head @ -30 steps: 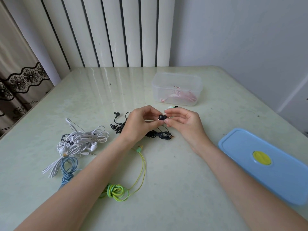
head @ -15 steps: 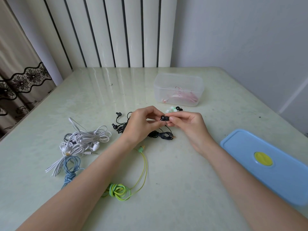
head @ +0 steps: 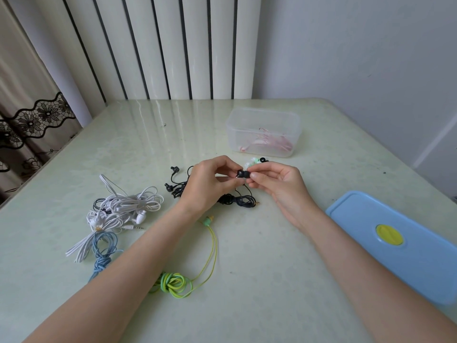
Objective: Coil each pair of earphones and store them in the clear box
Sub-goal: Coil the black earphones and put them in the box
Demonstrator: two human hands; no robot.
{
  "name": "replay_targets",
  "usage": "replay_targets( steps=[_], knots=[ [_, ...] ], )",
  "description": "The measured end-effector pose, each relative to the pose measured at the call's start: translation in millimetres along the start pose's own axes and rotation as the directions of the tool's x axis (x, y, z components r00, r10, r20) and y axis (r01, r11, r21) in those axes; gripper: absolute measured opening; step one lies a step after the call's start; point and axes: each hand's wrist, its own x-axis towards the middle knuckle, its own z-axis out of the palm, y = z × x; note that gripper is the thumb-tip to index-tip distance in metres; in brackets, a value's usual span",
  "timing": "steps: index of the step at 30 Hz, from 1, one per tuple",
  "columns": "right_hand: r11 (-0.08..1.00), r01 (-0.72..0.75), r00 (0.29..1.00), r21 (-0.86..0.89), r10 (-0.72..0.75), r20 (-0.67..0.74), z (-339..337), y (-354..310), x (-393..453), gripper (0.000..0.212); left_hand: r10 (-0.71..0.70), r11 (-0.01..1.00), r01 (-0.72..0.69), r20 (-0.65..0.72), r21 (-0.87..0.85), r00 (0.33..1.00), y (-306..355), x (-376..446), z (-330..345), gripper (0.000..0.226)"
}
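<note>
left hand (head: 210, 184): pinches black earbud (head: 242, 174)
right hand (head: 282, 184): pinches same bud, from 3 o'clock
clear box (head: 263, 117): 12 o'clock, pink earphones (head: 269, 142) inside

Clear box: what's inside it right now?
Through the clear box wall, one pink pair of earphones lies on the bottom. The frosted plastic blurs the cable, so whether it is neatly coiled cannot be told. No other colours show inside.
</note>
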Motion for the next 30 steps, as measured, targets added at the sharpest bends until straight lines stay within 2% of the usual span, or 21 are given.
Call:
replay_targets(
  steps=[10, 17, 23, 30],
  knots=[
    [0.994, 0.027, 1.000, -0.104, -0.028, -0.014, 0.9, -0.4, -0.7, 0.012, -0.003, 1.000, 0.003, 0.011, 0.026, 1.000, -0.3, -0.3, 2.9, 0.013],
    [0.986, 0.077, 0.997, -0.147, -0.080, -0.011, 3.0, -0.7, -1.0, 0.016, -0.151, 0.966, 0.168, 0.099, -0.196, 0.984, -0.5, 1.8, -2.8, 0.011],
    [0.994, 0.044, 0.998, -0.101, -0.048, -0.041, 1.4, -0.2, -0.8, 0.016, -0.069, 0.995, 0.072, 0.030, -0.076, 0.997, -3.7, 2.8, -0.4, 0.019],
    [0.995, 0.048, 0.998, -0.092, -0.051, -0.025, 2.8, -1.8, -1.9, 0.016, -0.029, 0.999, 0.030, 0.029, -0.034, 0.999, -1.9, 1.2, 2.0, 0.022]
  ],
)
